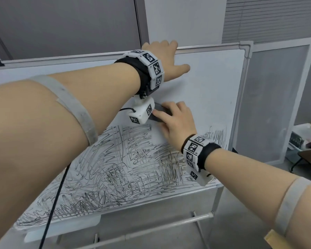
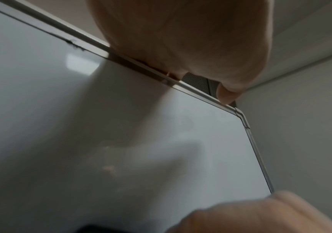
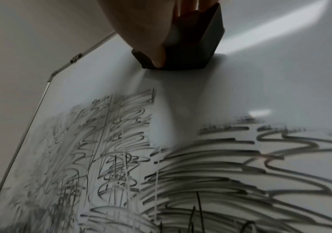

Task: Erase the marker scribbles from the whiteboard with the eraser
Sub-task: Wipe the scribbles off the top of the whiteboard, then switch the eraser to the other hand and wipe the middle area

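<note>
The whiteboard (image 1: 214,90) leans back on a stand, its upper part wiped white. Black marker scribbles (image 1: 118,169) cover its lower half and also fill the right wrist view as scribbles (image 3: 201,173). My right hand (image 1: 176,121) grips a dark eraser (image 1: 159,114) flat against the board just above the scribbles; in the right wrist view the eraser (image 3: 191,52) sits on clean surface. My left hand (image 1: 167,58) holds the board's top frame, fingers curled over the edge and thumb lying on the front face. The left wrist view shows those fingers (image 2: 229,96) on the frame.
The board's right corner (image 1: 246,49) stands close to a grey panel (image 1: 273,105). A metal stand bar (image 1: 169,227) runs below the board. A black cable (image 1: 57,194) hangs from my left wrist across the scribbles. Cluttered items (image 1: 302,135) sit at far right.
</note>
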Action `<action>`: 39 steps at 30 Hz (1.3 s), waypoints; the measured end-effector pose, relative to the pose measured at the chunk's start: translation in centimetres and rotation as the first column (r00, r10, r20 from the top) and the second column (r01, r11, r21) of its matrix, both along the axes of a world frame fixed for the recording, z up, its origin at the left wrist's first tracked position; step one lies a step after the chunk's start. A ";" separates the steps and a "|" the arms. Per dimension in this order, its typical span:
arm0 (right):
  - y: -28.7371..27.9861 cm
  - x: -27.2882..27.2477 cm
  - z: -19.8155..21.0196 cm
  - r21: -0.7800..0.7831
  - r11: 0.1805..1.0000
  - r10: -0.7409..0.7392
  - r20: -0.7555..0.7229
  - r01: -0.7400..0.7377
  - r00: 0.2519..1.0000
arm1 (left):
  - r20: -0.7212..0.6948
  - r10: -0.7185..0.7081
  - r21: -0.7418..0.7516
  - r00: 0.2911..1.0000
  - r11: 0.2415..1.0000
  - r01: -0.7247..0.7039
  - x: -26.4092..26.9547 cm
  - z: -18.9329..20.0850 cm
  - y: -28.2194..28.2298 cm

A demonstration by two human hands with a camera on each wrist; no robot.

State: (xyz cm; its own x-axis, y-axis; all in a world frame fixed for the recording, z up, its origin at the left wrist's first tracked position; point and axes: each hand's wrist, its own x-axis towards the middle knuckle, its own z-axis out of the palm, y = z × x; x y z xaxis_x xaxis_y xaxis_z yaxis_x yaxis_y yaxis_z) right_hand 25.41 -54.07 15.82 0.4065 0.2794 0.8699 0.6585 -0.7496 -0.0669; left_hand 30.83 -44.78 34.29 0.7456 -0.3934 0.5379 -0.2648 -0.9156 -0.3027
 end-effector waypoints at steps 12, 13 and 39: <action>1.7 -1.6 -5.5 -0.353 0.933 0.031 -0.122 -0.072 0.992 | -0.073 -0.044 -0.027 0.996 0.999 0.042 -0.6 0.7 0.9; 1.6 -1.7 -4.9 -0.340 0.937 0.044 -0.117 -0.081 0.992 | -0.074 -0.072 -0.029 0.995 0.997 0.070 -0.9 0.7 1.1; 1.9 -3.0 6.5 -0.117 0.950 0.237 -0.330 -0.289 0.914 | -0.076 -0.163 0.313 0.984 0.933 0.178 -12.1 -8.0 10.9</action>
State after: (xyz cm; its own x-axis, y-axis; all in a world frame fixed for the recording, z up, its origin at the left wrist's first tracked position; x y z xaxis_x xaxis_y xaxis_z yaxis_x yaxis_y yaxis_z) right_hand 22.43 -52.20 22.27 0.5390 0.5377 0.6484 0.7993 -0.5694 -0.1923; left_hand 18.71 -33.85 26.29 0.6742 -0.6611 0.3293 -0.4299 -0.7138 -0.5528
